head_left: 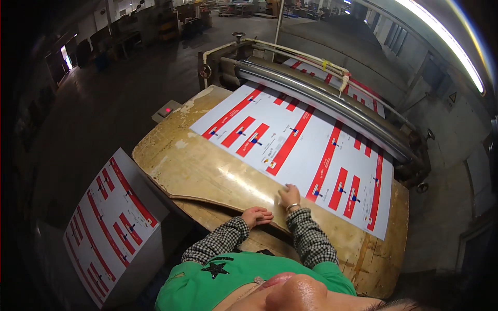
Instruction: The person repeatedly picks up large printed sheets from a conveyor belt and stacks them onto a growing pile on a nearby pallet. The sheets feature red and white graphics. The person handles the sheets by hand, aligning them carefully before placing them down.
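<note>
No container shows; a stack of printed sheets lies on a stand at the person's left. On the worn wooden table, the large white sheet with red bars lies flat, its long axis running from upper left to lower right along the steel roller. The right hand presses flat, fingers spread, on its near edge, gripping nothing, while the left hand, loosely curled and empty, rests on the table edge just beside it.

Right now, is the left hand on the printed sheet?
No, the left hand rests on the bare wooden board, short of the sheet.
</note>
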### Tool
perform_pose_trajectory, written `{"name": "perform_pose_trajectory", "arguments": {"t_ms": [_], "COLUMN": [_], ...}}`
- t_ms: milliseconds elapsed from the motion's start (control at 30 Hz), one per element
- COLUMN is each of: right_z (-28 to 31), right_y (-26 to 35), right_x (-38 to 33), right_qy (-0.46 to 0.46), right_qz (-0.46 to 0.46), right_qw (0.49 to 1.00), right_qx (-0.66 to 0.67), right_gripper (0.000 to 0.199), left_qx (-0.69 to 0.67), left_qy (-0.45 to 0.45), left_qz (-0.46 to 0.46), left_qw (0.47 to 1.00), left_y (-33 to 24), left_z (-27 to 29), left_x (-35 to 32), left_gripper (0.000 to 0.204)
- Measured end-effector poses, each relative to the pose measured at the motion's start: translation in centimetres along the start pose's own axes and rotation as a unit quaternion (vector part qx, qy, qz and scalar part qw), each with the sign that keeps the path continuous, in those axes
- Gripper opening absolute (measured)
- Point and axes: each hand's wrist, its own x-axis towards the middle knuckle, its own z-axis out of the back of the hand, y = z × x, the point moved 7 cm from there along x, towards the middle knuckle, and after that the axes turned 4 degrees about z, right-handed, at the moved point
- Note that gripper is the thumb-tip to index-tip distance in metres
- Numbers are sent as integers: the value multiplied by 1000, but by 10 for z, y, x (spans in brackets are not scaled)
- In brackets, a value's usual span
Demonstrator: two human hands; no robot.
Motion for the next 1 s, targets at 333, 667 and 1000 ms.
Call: {"name": "perform_pose_trajectory", "arguments": {"t_ms": [333,667,1000], "right_z": [-33,-31,-35], "right_y": [66,88,81], "right_x": [-105,-90,-105], "right_qy": [-121,-139,-133], "right_qz": [112,96,69], "right_qw": [984,986,987], "right_qx": [75,-15,67], "right_gripper": [23,21,22], "left_qx": [63,32,-78], "left_qy": [-28,-177,-347], "left_qz": [-16,-60,-66], "left_qw": [997,982,933], "left_y": [11,20,74], "left_z": [21,60,149], "left_x": [9,8,-145], "left_gripper": [27,20,24]}}
